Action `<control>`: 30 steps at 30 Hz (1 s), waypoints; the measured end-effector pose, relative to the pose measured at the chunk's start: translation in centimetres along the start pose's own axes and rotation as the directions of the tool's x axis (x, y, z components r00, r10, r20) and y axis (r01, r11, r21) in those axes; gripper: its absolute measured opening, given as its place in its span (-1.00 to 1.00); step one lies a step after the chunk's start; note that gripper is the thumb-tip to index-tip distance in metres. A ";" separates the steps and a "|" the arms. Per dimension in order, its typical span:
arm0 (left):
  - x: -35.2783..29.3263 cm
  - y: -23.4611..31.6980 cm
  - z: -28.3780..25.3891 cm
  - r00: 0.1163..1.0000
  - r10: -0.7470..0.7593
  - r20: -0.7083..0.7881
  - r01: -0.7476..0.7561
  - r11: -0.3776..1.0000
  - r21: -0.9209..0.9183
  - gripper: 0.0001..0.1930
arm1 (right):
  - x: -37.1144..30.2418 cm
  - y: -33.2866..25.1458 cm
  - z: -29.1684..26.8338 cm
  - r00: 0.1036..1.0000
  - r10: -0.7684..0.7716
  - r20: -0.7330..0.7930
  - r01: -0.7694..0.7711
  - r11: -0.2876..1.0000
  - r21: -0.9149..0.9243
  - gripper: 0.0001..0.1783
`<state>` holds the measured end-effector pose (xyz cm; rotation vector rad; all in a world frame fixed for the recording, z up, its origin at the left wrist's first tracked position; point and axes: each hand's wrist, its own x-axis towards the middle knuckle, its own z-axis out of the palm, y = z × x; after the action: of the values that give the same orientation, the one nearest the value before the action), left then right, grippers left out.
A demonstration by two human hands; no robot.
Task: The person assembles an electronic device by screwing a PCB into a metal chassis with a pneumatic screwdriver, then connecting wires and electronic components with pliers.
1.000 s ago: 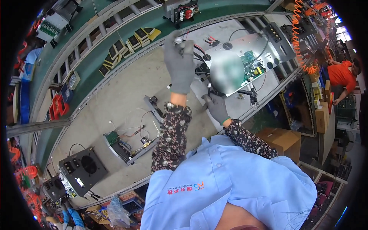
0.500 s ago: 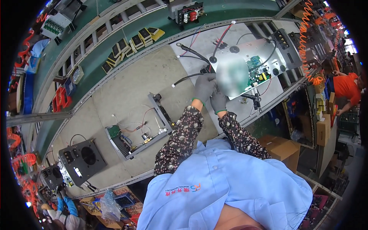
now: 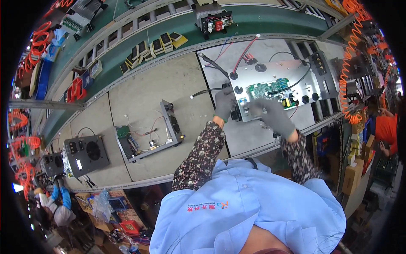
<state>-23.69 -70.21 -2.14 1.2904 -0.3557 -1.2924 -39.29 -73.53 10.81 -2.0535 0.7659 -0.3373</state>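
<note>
A silvery metal panel (image 3: 287, 70) lies on the work surface in front of me, with a green circuit board (image 3: 264, 87) on it. My left hand (image 3: 225, 104), in a grey glove, is at the panel's left edge. Its fingers are curled at black parts there, but what they hold is hidden. My right hand (image 3: 275, 116), gloved alike, is over the near-left corner of the board. Its fingertips are smeared by motion. From the panel's left side run a thick black cable (image 3: 215, 63), a thinner black cable (image 3: 204, 92) with a white plug, and a red-and-black wire pair (image 3: 246, 55).
An opened black frame (image 3: 163, 146) with loose wires lies to the left. Beyond it stands a black fan housing (image 3: 86, 155). Small yellow-and-black blocks (image 3: 154, 45) line the green conveyor behind. A coiled orange hose (image 3: 344, 63) hangs at right, near another person (image 3: 387, 133).
My right hand has moved right, from beside the left hand to over the board's corner. My left hand stays at the panel's left edge. The view has shifted slightly.
</note>
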 end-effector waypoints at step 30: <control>16.6 4.9 2.3 0.839 -0.034 0.543 -0.023 0.995 0.097 -0.63 | 6.7 2.5 -10.6 0.882 -0.115 0.456 -0.025 0.957 0.291 -0.73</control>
<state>-17.57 -86.34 -4.54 0.9792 -0.8279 -1.6572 -40.40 -85.78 14.38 -1.7715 0.3442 0.0322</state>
